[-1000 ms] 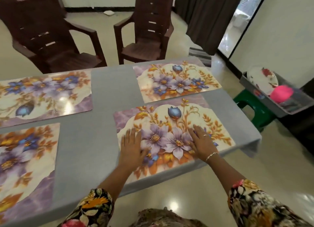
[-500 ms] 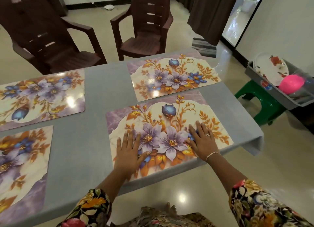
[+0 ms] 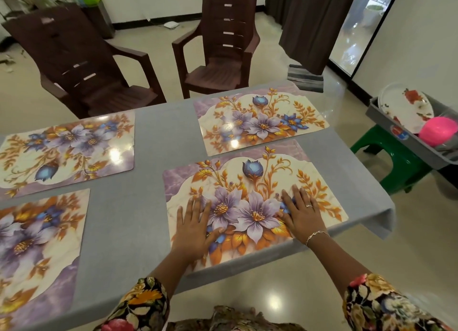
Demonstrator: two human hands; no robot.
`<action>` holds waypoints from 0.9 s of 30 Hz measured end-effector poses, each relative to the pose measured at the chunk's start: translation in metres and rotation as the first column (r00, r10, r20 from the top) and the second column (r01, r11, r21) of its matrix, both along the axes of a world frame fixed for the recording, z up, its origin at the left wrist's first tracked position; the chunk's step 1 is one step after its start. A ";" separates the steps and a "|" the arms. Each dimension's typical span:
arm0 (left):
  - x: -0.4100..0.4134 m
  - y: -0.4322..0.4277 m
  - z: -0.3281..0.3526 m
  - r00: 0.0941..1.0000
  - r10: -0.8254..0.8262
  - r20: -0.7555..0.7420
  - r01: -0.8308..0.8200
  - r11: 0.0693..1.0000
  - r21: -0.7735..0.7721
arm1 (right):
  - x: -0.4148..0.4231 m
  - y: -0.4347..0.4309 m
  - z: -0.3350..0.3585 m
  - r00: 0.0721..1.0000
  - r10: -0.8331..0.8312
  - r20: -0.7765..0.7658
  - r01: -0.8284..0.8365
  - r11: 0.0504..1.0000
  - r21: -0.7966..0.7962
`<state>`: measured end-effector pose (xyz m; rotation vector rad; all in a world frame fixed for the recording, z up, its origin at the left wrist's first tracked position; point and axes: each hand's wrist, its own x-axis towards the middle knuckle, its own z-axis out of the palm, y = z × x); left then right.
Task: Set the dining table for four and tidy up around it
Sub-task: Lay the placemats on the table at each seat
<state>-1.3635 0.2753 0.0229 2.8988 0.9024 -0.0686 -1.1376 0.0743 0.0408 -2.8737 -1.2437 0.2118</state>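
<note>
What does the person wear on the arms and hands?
Both sleeves, left sleeve and right sleeve, are dark cloth printed with large orange, yellow and red flowers. The right hand has a thin ring on one finger and a fine chain bracelet at the wrist. The left hand shows no jewellery.

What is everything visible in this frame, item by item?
table: one, grey-clothed, centre
placemats: four, floral purple and orange, on the table
chairs: two, dark brown, beyond the table
stool: one, green, right of the table
tub: one, grey, on the stool
plate: one, white floral, in the tub
bowl: one, pink, in the tub
left hand: flat on the near right placemat
right hand: flat on the same placemat, ring and bracelet
</note>
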 end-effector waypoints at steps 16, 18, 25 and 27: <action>-0.001 0.008 0.001 1.000 -0.020 -0.019 0.020 0.999 0.036 | 0.001 0.000 -0.002 0.999 0.006 0.046 -0.006 1.000 0.003; 0.000 0.006 0.005 0.999 -0.001 -0.042 0.002 1.000 0.008 | 0.001 0.000 -0.003 0.999 0.007 0.050 -0.007 1.000 0.012; 0.004 0.002 0.012 0.993 -0.005 -0.116 -0.002 0.998 -0.062 | 0.001 -0.001 -0.003 0.998 0.027 0.063 -0.030 0.998 0.048; 0.011 -0.003 0.015 0.999 0.013 -0.052 -0.016 0.999 -0.051 | 0.003 -0.003 -0.002 0.999 0.026 0.045 -0.028 0.998 0.056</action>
